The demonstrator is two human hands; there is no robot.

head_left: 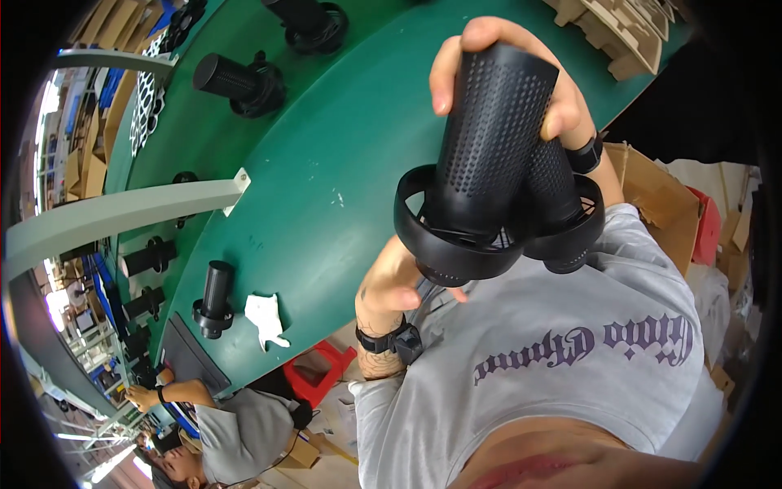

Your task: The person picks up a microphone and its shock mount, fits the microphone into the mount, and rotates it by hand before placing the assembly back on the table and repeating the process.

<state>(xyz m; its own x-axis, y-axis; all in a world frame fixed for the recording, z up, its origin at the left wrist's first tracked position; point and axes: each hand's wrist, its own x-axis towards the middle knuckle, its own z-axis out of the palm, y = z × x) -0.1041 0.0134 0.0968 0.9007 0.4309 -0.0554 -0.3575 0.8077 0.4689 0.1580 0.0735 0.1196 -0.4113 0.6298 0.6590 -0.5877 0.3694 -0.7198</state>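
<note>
Two black perforated cylinders, each with a wide ring at its base, are held up together in front of my chest. My right hand (505, 69) is closed round the upper end of the front cylinder (493, 138), fingers on one side and thumb on the other. The rear cylinder (555, 187) sits close against it, partly hidden by it and by my right hand. My left hand (397, 281) is at the front cylinder's ringed base, thumb and a fingertip showing below the ring. The rest of its fingers are hidden behind the base.
On the green table (326, 179) stand more ringed black cylinders, one (216, 297) beside a white cloth (265, 320). A pale curved bracket (138, 213) crosses the left. Cardboard trays (615, 33) lie far right, above an open carton (652, 196). Another person (236, 424) works at lower left.
</note>
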